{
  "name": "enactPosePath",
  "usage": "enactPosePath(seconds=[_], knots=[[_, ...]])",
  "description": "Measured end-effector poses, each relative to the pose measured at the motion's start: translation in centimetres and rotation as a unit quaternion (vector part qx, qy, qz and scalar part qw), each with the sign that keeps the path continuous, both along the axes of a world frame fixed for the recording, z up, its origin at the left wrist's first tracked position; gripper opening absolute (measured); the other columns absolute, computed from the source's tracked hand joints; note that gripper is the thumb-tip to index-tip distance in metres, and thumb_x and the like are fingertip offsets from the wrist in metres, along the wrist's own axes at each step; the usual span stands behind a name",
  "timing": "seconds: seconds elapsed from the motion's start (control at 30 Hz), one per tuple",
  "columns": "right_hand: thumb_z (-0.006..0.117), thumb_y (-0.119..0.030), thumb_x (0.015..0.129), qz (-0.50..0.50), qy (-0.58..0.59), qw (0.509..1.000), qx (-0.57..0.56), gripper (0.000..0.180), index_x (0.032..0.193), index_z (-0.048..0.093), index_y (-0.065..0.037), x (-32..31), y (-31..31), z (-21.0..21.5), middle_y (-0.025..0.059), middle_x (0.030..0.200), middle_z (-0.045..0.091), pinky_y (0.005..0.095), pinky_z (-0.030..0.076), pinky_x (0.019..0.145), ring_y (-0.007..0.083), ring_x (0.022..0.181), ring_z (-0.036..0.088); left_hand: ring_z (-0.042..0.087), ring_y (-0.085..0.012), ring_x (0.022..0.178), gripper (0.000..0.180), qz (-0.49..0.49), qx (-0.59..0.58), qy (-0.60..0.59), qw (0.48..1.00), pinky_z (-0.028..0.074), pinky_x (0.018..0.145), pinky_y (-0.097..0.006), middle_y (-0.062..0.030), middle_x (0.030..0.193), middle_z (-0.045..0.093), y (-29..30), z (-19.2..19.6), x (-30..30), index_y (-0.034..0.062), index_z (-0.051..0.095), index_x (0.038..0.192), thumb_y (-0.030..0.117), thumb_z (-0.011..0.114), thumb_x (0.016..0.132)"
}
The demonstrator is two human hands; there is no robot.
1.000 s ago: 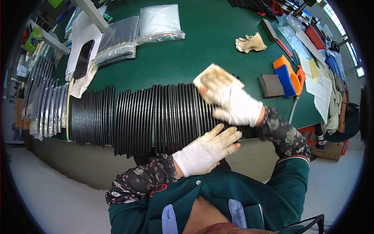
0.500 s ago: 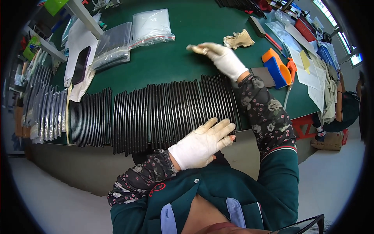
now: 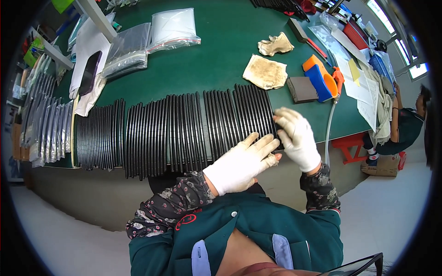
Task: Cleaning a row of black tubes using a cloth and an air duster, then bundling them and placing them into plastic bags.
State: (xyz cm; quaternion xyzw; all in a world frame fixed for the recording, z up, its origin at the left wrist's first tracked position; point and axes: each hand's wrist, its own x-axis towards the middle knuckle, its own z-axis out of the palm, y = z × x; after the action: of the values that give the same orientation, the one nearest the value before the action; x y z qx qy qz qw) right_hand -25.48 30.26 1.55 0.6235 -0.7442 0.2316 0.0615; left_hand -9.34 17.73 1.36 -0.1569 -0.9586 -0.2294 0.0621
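A long row of slim black rods lies side by side along the near edge of the green table. My left hand, in a white glove with bare fingertips, rests palm down over the near ends of the rods on the right, fingers stretched out. At the right end of the row, my right hand, gloved likewise, is bent against the outermost rods, with thumb and fingers apart. Beyond the row lies a stained cream cloth, and a crumpled cloth sits farther back.
A grey block and an orange and blue holder with an air gun stand at right. Far left are a phone, plastic bags and wrapped rods. Another person sits at far right.
My right hand has come down from above the table to the right end of the rods. The stained cloth now shows lying flat. A gap has opened within the row.
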Motion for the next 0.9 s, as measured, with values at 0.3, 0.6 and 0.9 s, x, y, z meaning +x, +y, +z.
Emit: enactPosePath(seconds=[0.3, 0.6, 0.9], knots=[[0.066, -0.003, 0.066, -0.006, -0.014, 0.999, -0.028, 0.040, 0.105, 0.059, -0.007, 1.2, 1.9, -1.2, 0.0070, 0.110, 0.057, 0.0373, 0.043, 0.085, 0.0270, 0.101, 0.054, 0.045, -0.0278, 0.120, 0.065, 0.063, -0.027, 0.018, 0.997, 0.037, 0.097, -0.047, -0.0113, 0.126, 0.047, -0.3, 0.8, 4.1, 0.0065, 0.051, 0.118, 0.020, 0.076, 0.060], [0.069, -0.004, 0.061, 0.025, -0.055, 0.997, -0.056, 0.027, 0.086, 0.060, -0.009, 0.3, 1.2, -1.8, 0.0066, 0.099, 0.059, 0.0379, 0.044, 0.080, 0.0277, 0.092, 0.055, 0.043, -0.0284, 0.123, 0.068, 0.130, -0.052, -0.028, 0.990, 0.036, 0.100, -0.047, -0.0103, 0.129, 0.046, -0.1, 0.7, 5.2, 0.0077, 0.051, 0.120, 0.022, 0.077, 0.058], [0.071, -0.007, 0.063, 0.086, -0.066, 0.994, -0.022, 0.026, 0.086, 0.059, -0.010, -1.1, 0.8, -1.0, 0.0069, 0.105, 0.057, 0.0383, 0.043, 0.082, 0.0277, 0.094, 0.054, 0.043, -0.0287, 0.121, 0.067, 0.142, -0.061, -0.014, 0.988, 0.037, 0.098, -0.046, -0.0106, 0.128, 0.045, 0.1, 0.2, 5.0, 0.0066, 0.053, 0.116, 0.021, 0.078, 0.056]])
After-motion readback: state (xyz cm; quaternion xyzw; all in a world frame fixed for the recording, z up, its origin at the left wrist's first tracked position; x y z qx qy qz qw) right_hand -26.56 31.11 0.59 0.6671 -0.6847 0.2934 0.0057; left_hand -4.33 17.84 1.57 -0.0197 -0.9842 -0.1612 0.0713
